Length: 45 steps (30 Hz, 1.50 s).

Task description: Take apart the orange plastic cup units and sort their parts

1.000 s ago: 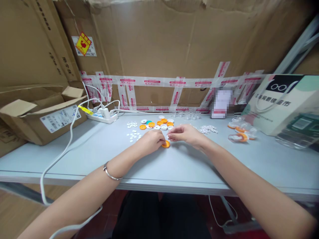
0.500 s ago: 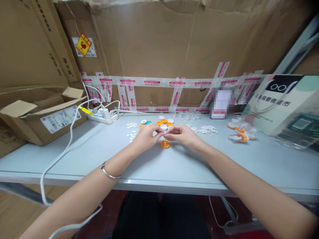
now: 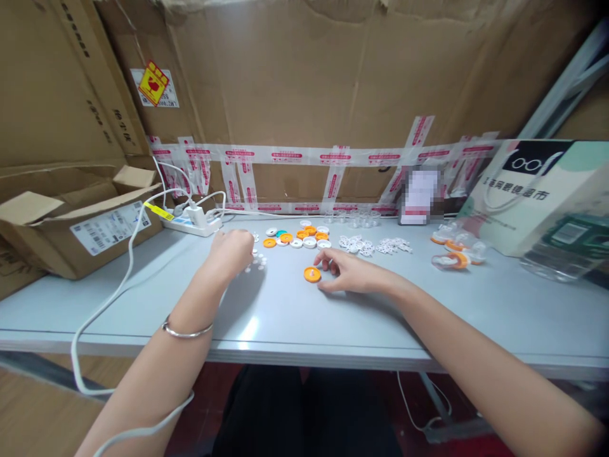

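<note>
My left hand [image 3: 234, 252] is low over the left side of the tabletop, fingers curled downward and mostly hidden behind its back. Beside its fingers are small white pegs [image 3: 260, 261]; whether it pinches one is hidden. My right hand [image 3: 343, 269] rests on the table with thumb and fingers apart, holding nothing. Right at its fingertips lies an orange round disc [image 3: 313, 274] with a raised rim and a small pale piece standing in its centre. Farther back is a cluster of white, orange and teal discs, including another orange disc [image 3: 269, 243].
Small white cut-out pieces [image 3: 356, 245] lie in two piles at the back right. Clear domes [image 3: 364, 219] stand behind them. Assembled clear-and-orange pieces [image 3: 451, 260], a phone [image 3: 421, 197] and a paper bag [image 3: 514, 197] are right; a power strip [image 3: 193, 223] and carton [image 3: 90, 222] are left.
My hands, together above the orange disc before, have separated. The left moved left to the small white pegs; the right opened and came down beside the disc. A pale piece now shows upright in it.
</note>
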Each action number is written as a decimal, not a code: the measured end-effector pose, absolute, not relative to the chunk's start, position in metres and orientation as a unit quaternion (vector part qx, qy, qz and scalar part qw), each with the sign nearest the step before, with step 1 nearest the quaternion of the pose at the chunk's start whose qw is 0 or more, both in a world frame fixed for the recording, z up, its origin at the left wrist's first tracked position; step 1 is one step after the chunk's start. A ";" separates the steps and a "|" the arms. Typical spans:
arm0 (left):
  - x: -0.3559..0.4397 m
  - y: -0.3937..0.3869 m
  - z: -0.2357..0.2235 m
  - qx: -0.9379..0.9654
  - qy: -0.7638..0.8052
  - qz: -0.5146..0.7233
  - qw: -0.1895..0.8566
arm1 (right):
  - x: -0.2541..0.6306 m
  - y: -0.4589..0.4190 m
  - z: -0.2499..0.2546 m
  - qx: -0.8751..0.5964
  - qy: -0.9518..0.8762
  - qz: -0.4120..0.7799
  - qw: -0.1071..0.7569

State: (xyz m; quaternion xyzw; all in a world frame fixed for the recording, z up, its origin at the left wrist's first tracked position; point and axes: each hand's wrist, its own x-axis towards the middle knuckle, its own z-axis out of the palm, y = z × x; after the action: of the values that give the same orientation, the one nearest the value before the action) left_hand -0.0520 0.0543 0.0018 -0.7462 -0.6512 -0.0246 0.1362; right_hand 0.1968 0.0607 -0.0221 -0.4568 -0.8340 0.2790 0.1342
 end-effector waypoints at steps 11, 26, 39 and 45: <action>-0.019 0.047 -0.006 -0.853 -0.489 -0.148 0.106 | 0.195 0.066 -0.028 -0.424 -0.842 0.288 0.170; 0.010 0.049 -0.025 -0.924 -0.315 -0.079 0.199 | 0.190 0.065 -0.030 -0.417 -0.848 0.269 0.186; 0.010 0.050 -0.031 -0.916 -0.261 -0.098 0.290 | 0.186 0.066 -0.038 -0.416 -0.832 0.289 0.227; 0.011 0.048 -0.031 -0.912 -0.241 -0.107 0.314 | 0.186 0.065 -0.036 -0.426 -0.824 0.293 0.230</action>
State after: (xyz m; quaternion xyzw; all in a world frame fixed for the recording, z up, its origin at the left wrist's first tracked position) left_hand 0.0107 0.0479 -0.0311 -0.9121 -0.2412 -0.1071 0.3136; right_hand 0.1856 0.0654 -0.0364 -0.4263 -0.8244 0.2927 0.2303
